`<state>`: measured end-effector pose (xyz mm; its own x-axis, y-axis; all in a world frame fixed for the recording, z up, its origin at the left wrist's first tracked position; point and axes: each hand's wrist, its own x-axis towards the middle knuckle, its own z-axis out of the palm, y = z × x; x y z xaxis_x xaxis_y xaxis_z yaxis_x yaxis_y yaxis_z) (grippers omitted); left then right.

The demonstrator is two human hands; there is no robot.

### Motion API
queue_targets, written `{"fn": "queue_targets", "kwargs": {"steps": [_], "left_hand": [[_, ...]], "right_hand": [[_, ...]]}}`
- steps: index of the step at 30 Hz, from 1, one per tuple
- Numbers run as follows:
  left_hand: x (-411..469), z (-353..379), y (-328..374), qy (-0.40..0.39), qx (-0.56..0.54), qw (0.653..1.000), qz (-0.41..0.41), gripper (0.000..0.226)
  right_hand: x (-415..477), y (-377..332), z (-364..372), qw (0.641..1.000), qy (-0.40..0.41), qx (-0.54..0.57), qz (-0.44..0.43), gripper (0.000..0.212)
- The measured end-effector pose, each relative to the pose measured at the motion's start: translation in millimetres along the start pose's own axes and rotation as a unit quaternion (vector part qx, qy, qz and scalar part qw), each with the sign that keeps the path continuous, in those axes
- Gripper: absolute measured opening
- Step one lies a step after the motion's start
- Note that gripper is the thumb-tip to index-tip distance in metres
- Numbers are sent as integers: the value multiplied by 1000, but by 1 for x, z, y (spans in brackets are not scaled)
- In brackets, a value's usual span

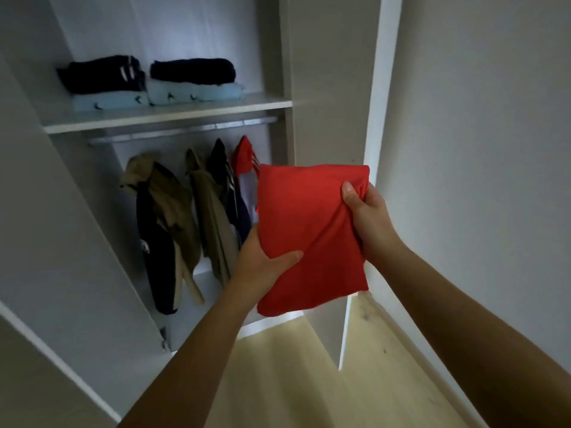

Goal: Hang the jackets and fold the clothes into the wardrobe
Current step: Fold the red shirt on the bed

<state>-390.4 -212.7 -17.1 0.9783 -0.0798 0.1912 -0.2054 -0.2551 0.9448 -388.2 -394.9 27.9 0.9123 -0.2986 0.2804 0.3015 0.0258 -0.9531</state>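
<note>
I hold a folded red garment (309, 230) in front of the open wardrobe. My left hand (262, 264) grips its lower left edge, thumb on top. My right hand (367, 217) grips its right edge, thumb pressed into the cloth. The wardrobe shelf (173, 114) above carries two stacks of folded clothes: dark blue on pale blue at the left (102, 83) and dark blue on pale blue at the right (194, 80). Below the shelf a metal rail (185, 129) holds several hanging jackets (173, 217), tan, dark blue and red.
The open wardrobe door (61, 242) stands at my left. A white upright panel (327, 88) and a wall (479, 149) close the right side. Pale wooden floor (309, 381) lies below my arms. The right part of the shelf beside the stacks is bare.
</note>
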Motion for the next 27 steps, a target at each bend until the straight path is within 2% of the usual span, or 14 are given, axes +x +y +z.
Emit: {"fn": "queue_targets", "kwargs": {"steps": [2,5,9,13,16,18,20,22,23,25,27], "left_hand": [[23,-12,-7,22,17,999,28,91],[60,-21,-19,8,29,999,21,101],[119,-46,-24,67,52,996,32,83],[176,-85,-21,97,90,989,65,64],[211,-110,-8,86,-17,996,22,66],[242,-128,4,93,-88,992,23,64],[274,-145,18,179,-107,977,38,53],[303,-164,28,281,-143,948,47,31],[315,-173,30,308,-159,937,49,25],[335,-191,31,328,-176,927,48,25],[349,-207,27,321,-172,931,39,26]], "right_hand": [[29,9,22,999,-19,26,1,16],[82,18,54,997,-18,72,-11,23],[159,27,95,984,-57,167,35,22],[232,44,129,976,-149,159,-8,17],[277,46,165,962,-228,136,-58,19],[300,41,197,950,-276,107,-101,19],[320,31,227,935,-322,76,-127,21],[345,28,251,905,-409,66,-91,27],[359,31,260,877,-475,59,-43,40],[384,45,274,792,-608,12,54,65],[402,66,287,722,-684,-38,99,64]]}}
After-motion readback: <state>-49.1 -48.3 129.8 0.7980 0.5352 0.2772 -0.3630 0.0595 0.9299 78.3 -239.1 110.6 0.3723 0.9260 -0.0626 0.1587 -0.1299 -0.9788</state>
